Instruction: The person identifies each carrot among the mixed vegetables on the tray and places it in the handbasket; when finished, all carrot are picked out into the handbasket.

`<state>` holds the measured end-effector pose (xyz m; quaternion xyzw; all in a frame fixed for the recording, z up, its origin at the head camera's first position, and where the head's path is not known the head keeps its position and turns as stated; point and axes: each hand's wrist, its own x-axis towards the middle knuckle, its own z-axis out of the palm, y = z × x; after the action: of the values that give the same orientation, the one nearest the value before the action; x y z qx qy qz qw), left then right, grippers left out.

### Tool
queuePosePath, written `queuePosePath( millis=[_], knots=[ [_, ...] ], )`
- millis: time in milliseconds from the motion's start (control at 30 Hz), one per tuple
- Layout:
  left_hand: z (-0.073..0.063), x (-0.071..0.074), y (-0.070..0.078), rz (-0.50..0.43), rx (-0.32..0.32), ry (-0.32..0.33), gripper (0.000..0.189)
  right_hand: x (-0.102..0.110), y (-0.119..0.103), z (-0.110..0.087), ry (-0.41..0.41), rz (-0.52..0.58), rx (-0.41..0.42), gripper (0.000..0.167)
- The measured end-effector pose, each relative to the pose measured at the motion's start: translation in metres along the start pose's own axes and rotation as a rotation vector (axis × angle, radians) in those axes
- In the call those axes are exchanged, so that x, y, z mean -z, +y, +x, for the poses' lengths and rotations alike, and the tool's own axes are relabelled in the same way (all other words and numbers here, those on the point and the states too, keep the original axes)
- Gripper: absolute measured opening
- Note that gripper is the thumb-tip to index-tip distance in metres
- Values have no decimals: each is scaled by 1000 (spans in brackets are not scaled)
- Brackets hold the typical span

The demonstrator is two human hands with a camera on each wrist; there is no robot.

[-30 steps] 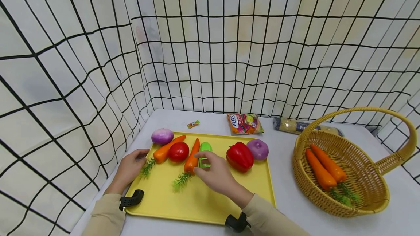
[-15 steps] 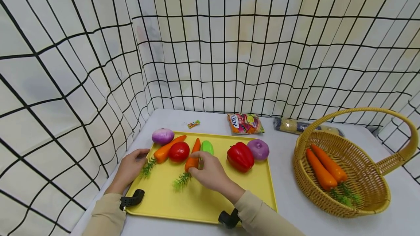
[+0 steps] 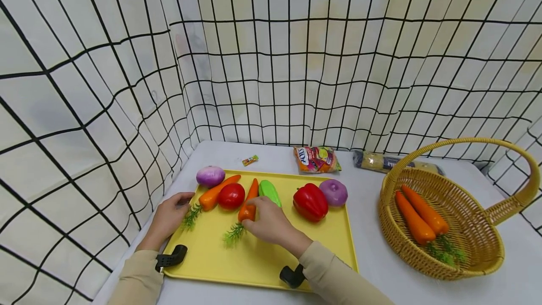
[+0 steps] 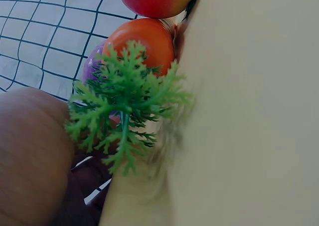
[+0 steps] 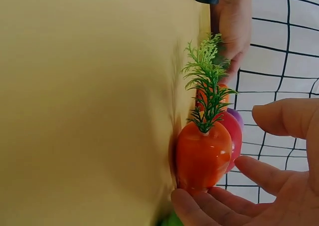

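Observation:
In the head view, my right hand (image 3: 271,222) is over the middle carrot (image 3: 251,196), a plastic one with a leafy green top. The right wrist view shows fingertips (image 5: 185,203) touching that carrot's side, while the thumb stands away from it. Just right of the carrot lies a green, cucumber-like vegetable (image 3: 269,192), partly covered by the hand. My left hand (image 3: 171,211) rests at the left edge of the yellow tray (image 3: 220,267), fingers loosely bent. Beside it are the leaves of another carrot (image 3: 217,194), with a tomato (image 3: 230,196) close by.
A purple onion (image 3: 210,176) sits at the tray's back left corner. Toward the right are a red bell pepper (image 3: 310,203) and another purple vegetable (image 3: 333,193). A wicker basket (image 3: 391,248) holding two carrots stands at right. Snack packets (image 3: 316,159) lie behind, before black netting.
My right hand has moved left from the green vegetable to the middle carrot. The green vegetable has turned, its near end swinging right. The left hand keeps its place.

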<state>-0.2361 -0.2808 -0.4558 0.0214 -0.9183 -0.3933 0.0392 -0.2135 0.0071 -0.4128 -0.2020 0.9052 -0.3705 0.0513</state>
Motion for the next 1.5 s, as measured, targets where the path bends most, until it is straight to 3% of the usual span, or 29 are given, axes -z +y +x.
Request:
queuePosePath(
  millis=[400,767,1333,1500],
  knots=[
    [2,-2,2,-2,-7,2,38,-4,6,4,-47,15,-11,43],
    [2,-1,1,18,-14,5,38,-8,14,1,-11,122,-24,30],
    [1,-1,0,24,-3,5,38,-3,15,-10,20,54,-73,17],
    [0,-1,1,16,1,2,38,0,17,-13,59,140,-127,17]
  ],
)
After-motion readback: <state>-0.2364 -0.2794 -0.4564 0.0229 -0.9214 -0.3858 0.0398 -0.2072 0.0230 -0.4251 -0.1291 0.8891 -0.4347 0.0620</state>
